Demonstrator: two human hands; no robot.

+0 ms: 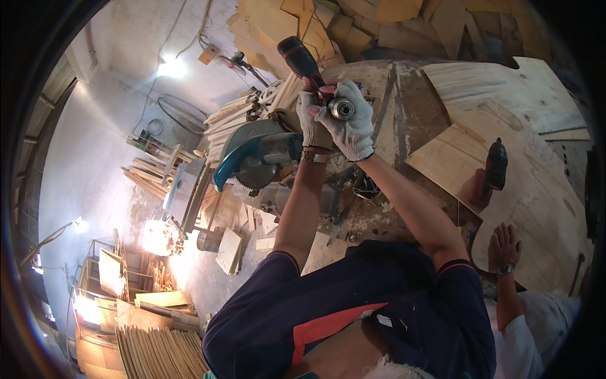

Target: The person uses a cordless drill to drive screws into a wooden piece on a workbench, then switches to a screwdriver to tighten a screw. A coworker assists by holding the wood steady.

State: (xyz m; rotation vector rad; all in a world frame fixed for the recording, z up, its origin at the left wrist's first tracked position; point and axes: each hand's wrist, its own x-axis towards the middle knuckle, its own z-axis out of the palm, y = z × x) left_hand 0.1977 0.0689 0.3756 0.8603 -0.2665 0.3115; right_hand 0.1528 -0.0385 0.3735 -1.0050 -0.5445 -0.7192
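A black and red power tool, which looks like an angle grinder (298, 58), is held up over the far part of the workbench (404, 120). Its body points up and to the left, and its round metal head with a hollow centre faces me. My left hand (313, 123), in a white knit glove with bare fingertips, is closed around the tool near its neck. Wrapped about the head end is my right hand (355, 123), gloved the same way, its thumb beside the metal ring. The gloves hide part of the tool's middle.
A teal miter saw (243, 161) with an exposed toothed blade stands left of my forearms. On the plywood sheet (524, 208) at right lies a cordless drill (497, 164). A co-worker's hand (504, 246) rests nearby. Wood strips (158, 350) and offcuts lie around.
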